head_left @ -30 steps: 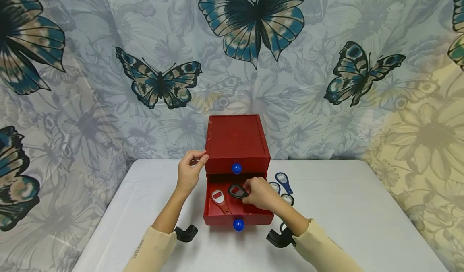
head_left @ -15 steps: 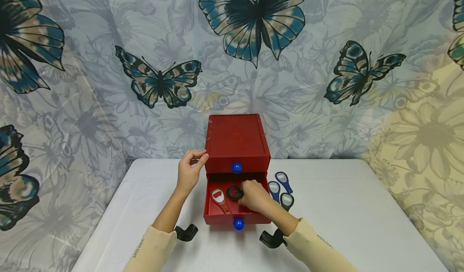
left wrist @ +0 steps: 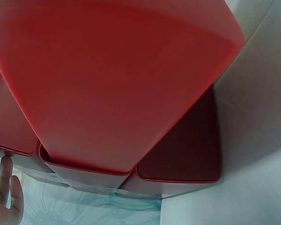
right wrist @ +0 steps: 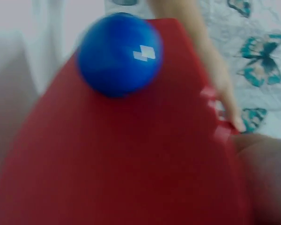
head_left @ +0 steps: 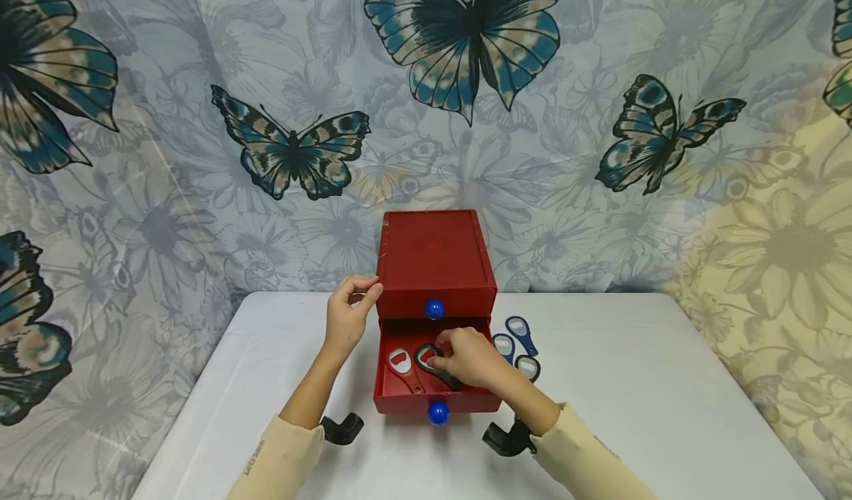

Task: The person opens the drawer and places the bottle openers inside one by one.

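A red two-drawer box (head_left: 433,252) stands on the table with its lower drawer (head_left: 406,404) pulled out. In that drawer lie a red bottle opener (head_left: 402,365) and, beside it, a black bottle opener (head_left: 449,379). My right hand (head_left: 469,356) is over the black opener, thumb and fingertips parted at its ring and the handle running out below the hand. My left hand (head_left: 347,315) touches the box's upper left side with its fingertips; its fingers (left wrist: 4,173) show extended at the box in the left wrist view. In the right wrist view the drawer's blue knob (right wrist: 119,54) looms large.
Right of the box lie two blue bottle openers (head_left: 521,331) and a black-rimmed one (head_left: 528,367), partly behind my right forearm. A white cloth covers the table (head_left: 652,382). A butterfly-patterned curtain (head_left: 426,167) hangs behind.
The black opener has turned and settled in the drawer, handle toward the front right. My right hand has let go of its handle and shifted above it. The left hand has stayed put.
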{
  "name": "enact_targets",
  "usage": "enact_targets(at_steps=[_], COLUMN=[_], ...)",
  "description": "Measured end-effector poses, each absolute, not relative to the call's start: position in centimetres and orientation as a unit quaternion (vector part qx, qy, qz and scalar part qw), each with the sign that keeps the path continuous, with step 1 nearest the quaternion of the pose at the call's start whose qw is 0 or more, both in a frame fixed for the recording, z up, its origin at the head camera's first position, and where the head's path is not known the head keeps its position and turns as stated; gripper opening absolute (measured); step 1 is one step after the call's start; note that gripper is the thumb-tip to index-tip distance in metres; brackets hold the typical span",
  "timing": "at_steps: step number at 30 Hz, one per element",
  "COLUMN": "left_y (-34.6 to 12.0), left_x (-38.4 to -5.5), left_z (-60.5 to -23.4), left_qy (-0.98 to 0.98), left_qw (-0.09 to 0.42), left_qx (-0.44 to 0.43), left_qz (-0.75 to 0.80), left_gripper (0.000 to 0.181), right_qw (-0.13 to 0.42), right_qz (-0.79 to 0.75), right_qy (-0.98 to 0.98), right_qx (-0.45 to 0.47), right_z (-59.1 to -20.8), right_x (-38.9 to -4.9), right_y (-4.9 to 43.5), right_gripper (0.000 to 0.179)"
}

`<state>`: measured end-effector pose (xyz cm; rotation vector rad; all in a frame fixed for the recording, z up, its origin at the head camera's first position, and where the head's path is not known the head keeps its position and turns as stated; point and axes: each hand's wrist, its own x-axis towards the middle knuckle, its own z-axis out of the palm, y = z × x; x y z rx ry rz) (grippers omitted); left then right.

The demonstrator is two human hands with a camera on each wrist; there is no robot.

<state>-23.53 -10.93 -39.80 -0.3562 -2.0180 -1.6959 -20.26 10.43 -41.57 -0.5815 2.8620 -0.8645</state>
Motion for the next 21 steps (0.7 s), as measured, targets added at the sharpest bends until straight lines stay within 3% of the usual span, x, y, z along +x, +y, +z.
enact_targets(at_steps=[12, 21], left_y=[-11.0, -11.1], left_x=[-23.7, -23.7], left_z=[-40.1, -40.0], left_qy=[-0.736, -0.733], left_qw=[0.224, 0.231], left_qx=[-0.121, -0.131], left_qz=[-0.627, -0.626], left_gripper=[0.016, 0.013], right_qw=[0.080, 0.029], right_qz=[-0.329, -0.414], right_qy=[0.901, 0.890], right_qx=[-0.272, -0.186], right_z=[-37.2, -34.6], right_x=[-20.5, -21.4], right_y=[15.1, 20.5], right_gripper=[0.031, 0.028])
